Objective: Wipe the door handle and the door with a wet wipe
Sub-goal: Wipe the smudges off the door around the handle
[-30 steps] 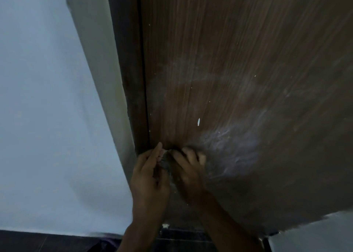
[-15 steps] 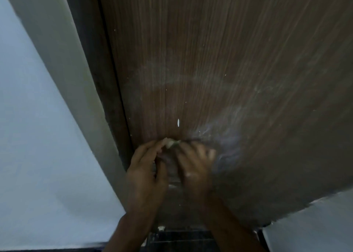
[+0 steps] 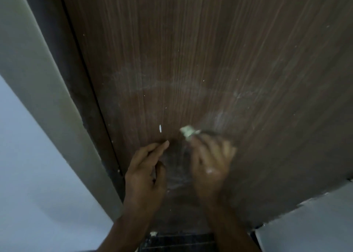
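Note:
A dark brown wood-grain door (image 3: 210, 51) fills most of the view, with pale smears and small white specks low on its face. My right hand (image 3: 211, 161), blurred by motion, presses a crumpled whitish wet wipe (image 3: 188, 131) against the lower door; a corner of the wipe sticks out above the fingers. My left hand (image 3: 146, 172) rests beside it to the left, fingers loosely curled and fingertips touching the door, holding nothing. No door handle is in view.
A dark door frame (image 3: 80, 91) and a grey-beige jamb (image 3: 34, 91) run down the left side, with a pale wall (image 3: 28, 184) beyond. A pale wall (image 3: 315, 227) shows at the lower right. Dark floor tiles (image 3: 177, 242) lie below the door.
My right hand has slid to the right with the wipe, apart from the left hand. The view has shifted, so the frame sits farther left.

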A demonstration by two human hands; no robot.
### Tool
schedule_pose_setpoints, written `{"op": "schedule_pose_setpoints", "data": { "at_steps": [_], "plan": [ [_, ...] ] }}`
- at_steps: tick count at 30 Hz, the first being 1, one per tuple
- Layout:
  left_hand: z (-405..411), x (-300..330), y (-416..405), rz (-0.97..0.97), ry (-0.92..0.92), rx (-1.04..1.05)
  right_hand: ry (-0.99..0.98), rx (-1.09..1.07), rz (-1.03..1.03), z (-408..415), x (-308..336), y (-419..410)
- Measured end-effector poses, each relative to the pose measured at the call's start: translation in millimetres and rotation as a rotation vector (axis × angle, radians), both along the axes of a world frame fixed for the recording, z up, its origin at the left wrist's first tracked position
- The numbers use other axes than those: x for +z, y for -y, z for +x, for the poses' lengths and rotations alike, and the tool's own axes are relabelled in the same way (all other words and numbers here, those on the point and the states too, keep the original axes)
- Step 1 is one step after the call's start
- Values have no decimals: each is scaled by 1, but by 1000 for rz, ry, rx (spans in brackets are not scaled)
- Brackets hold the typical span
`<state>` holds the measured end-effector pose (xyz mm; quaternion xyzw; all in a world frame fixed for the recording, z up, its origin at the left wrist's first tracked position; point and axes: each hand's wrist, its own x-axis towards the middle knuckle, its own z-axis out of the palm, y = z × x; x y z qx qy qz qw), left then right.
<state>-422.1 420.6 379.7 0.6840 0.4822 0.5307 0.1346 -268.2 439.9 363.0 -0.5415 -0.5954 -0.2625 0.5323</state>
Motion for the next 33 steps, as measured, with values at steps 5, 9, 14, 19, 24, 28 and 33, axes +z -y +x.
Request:
{"op": "schedule_pose_setpoints", "data": {
  "at_steps": [5,9,14,19,24,28,33],
  "plan": [
    [14,3,0,-11,-7,-6,-191,-30,211,25,31,-11],
    [21,8,2,3,1,-18,212,213,-63,3,-8,-1],
    [19,5,2,9,32,15,-197,53,237,44,48,-8],
    [12,1,2,1,96,87,-146,47,174,21,20,-9],
    [2,-6,4,-34,47,138,275,308,-195,-14,-52,4],
    [-13,-15,7,-73,61,192,-139,169,86,1,-22,-3],
    [-27,-29,5,-127,25,257,79,154,-59,-21,-43,-6]
  ]
}}
